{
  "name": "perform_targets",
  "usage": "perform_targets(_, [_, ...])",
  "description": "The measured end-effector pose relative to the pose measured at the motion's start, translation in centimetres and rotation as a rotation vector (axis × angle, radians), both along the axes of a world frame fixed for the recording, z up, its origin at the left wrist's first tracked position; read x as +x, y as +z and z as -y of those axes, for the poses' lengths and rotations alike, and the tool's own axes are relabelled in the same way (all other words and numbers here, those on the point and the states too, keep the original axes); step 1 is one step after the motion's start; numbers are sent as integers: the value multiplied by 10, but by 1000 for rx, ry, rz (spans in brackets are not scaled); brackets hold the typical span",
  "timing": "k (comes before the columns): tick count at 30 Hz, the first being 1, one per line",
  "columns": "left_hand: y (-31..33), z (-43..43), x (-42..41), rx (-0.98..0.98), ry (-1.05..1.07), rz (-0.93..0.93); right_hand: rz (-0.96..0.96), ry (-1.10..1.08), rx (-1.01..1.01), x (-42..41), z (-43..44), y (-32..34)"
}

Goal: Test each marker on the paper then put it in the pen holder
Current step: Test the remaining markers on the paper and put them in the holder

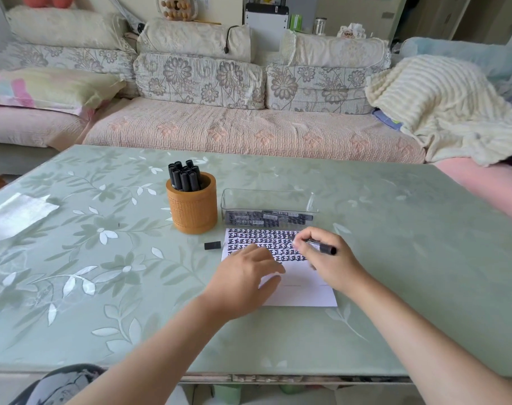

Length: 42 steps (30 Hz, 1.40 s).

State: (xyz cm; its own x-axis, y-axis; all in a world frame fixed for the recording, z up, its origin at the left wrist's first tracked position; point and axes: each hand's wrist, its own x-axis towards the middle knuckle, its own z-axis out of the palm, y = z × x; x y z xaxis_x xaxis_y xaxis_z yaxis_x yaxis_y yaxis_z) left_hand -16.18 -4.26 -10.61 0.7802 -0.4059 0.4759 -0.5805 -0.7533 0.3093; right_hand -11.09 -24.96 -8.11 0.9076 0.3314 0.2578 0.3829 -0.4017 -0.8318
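Hiding the tip of the black marker (322, 247), the right hand (328, 258) curls over it just right of the frame's centre. The thumb and forefingers pinch the barrel, and only the butt end pokes out toward the right, so whether the nib touches the sheet I cannot tell. The left hand (243, 276) lies palm down on the left part of the white paper (301, 290), fingers straight and close together, covering some of the rows of black characters; its fingertips are blurred. Both forearms come in from the bottom edge. A loose black cap (212, 245) lies on the green floral table (395, 258) just left of the paper. Above it stands the orange pen holder (192, 210), full of capped markers (184, 176). To its right, a clear plastic box (268, 200) holds more markers lying flat (266, 219), their labels too smeared to read.
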Motion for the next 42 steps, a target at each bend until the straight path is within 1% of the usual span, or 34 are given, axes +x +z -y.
perform_targets(3, [-10, 6, -3, 24, 3, -6, -227, -9, 196, -3, -1, -3])
perform_targets(5, [-13, 7, -5, 32, 15, -16, -275, -27, 208, -3, -3, -8])
perform_targets(10, [-12, 8, -5, 77, 23, -15, -267, -137, 153, 4, -10, -21])
perform_targets(12, [-13, 8, -5, 78, 25, -11, -241, -138, 133, 7, -10, -26])
perform_targets(15, [-15, 8, -5, 70, 33, -8, -155, -137, 49, 13, -8, -34])
perform_targets(21, [-17, 9, -5, 72, 41, 13, -91, -105, 26, 14, -6, -37])
perform_targets(28, [-17, 9, -5, 72, 45, 28, -105, -102, -18, 13, -8, -38])
perform_targets(36, [-16, 9, -4, 69, 51, 21, -84, -76, -6, 10, -7, -37])
perform_targets(42, [-17, 9, -4, 68, 51, 14, -117, -49, 23, 12, -5, -36])
